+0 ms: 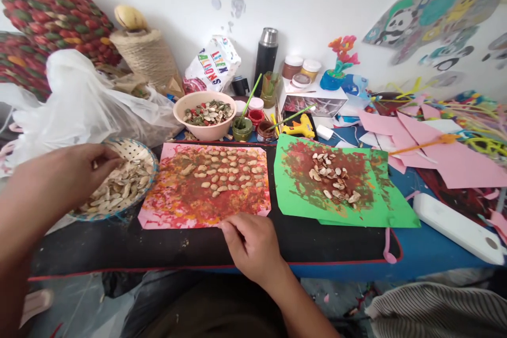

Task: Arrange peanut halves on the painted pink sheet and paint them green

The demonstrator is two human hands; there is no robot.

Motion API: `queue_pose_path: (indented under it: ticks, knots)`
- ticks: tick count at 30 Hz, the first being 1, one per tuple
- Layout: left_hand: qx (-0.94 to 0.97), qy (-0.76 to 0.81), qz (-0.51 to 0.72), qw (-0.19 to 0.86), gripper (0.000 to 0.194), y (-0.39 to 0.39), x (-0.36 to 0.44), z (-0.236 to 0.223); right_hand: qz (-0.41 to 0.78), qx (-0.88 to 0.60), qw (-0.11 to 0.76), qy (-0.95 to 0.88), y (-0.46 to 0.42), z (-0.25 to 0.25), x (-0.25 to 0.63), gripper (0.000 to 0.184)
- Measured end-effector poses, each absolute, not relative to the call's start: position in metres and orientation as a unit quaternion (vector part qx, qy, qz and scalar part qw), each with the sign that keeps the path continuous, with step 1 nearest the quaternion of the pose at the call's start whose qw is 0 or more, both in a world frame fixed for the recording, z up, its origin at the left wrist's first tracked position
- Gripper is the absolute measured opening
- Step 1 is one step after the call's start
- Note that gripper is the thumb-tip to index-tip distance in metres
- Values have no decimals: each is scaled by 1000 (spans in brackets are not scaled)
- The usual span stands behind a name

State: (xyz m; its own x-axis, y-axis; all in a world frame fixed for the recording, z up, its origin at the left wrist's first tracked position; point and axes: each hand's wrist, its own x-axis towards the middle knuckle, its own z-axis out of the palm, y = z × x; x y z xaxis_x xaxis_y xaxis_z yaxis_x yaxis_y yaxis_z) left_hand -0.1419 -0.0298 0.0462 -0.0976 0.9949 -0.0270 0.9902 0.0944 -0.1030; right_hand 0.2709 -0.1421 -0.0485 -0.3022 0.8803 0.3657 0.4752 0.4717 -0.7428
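My left hand hangs over a woven basket of peanut shells. Its fingers are pinched together, and whatever is between them is hidden. At the near edge of a pink paper sheet smeared with red, orange and brown paint, my right hand is closed, thumb and forefinger pinching that edge. Rows of peanut shells lie on the painted sheet. To the right, green paper with brown paint bears a loose cluster of shells.
Behind the sheets stand a pink bowl of painted shells, open paint jars, a yellow glue gun and a black thermos. A plastic bag sits at left. Pink paper scraps and a white device lie right.
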Motion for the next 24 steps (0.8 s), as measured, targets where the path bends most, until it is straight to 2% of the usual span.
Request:
queue_pose_path:
  ticks: [3,10,12,15,17,20,24]
  knots:
    - [-628,-767,111,68,81,-32,-146,43,254,-446,383,-768,-142,-50,271,46]
    - [-760,-643,27,89,83,-40,-120,17,240,-439,415,-760,-141,-49,269,44]
    - [-790,-606,35,87,79,-38,-119,5,237,-440,415,-760,-140,-48,269,45]
    - [-839,-536,58,76,59,-31,-124,-7,232,-436,419,-762,-140,-46,269,46]
    - [-865,-489,80,78,53,-26,-127,-9,230,-435,424,-760,-140,-45,269,48]
    - [-873,-473,100,68,51,-22,-127,-8,229,-438,423,-759,-140,-45,268,51]
    - [-822,-560,93,54,52,-27,-119,-10,228,-448,403,-765,-141,-47,268,51]
